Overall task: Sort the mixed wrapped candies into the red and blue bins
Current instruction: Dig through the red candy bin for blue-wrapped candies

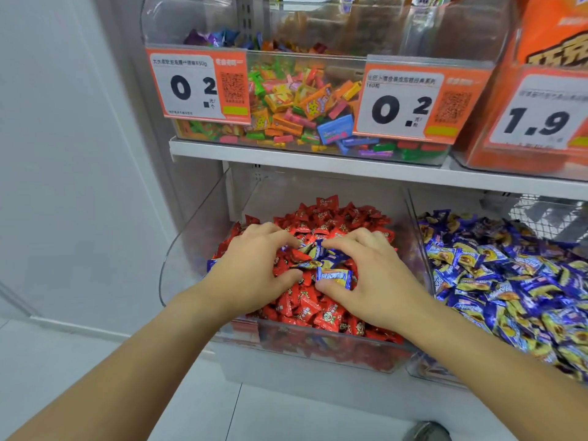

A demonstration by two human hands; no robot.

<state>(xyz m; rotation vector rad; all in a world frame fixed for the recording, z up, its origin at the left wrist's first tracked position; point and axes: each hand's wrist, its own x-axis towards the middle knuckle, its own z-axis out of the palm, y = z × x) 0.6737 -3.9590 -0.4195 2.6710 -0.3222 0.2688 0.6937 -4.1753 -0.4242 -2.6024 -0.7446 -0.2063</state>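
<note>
A small cluster of blue-and-yellow foil-wrapped candies (pixel 321 261) sits on top of the heap of red wrapped candies (pixel 318 310) in the clear plastic bin of red sweets (pixel 334 348). They look light, crinkly and slippery, so they are probably best pinched by the twisted wrapper ends or scooped together. The left hand (pixel 254 265) and right hand (pixel 366 275) curl in around the cluster from either side, the right thumb pressing one blue piece; whether either actually grips is unclear. Just to the right stands the clear bin of blue candies (pixel 509 281); above, a white shelf (pixel 286 157) carries mixed sweets.
</note>
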